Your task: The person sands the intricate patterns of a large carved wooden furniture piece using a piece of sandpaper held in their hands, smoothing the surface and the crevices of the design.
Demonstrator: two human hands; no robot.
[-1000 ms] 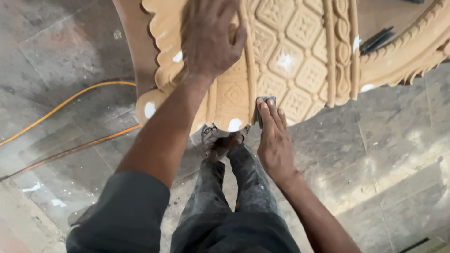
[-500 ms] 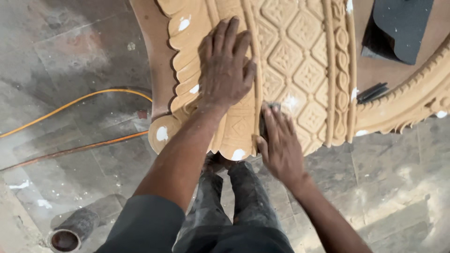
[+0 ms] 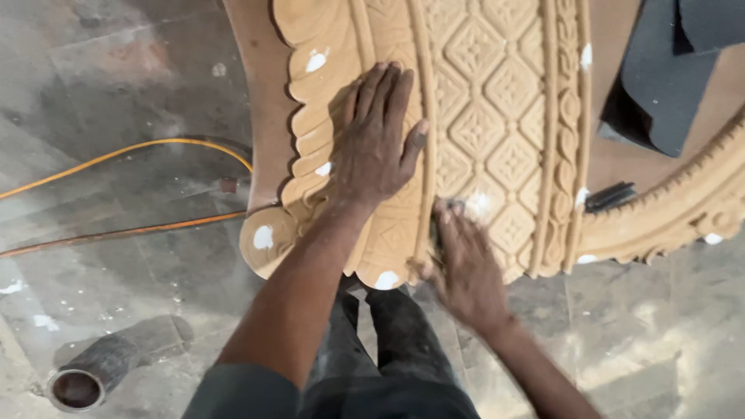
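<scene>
Two hands on tan carved wooden panel (image 3: 497,116): your left hand (image 3: 378,143) flat, fingers spread; right hand (image 3: 466,264) nearer you, pressing small dark sanding pad (image 3: 444,213).

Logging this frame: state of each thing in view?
Left hand: flat, fingers spread, pressing the carved panel.
Right hand: blurred, on the panel holding a small dark piece.
Carved panel: white filler patches.
Orange cable: loose on the floor.
Pipe: on its side.
</scene>
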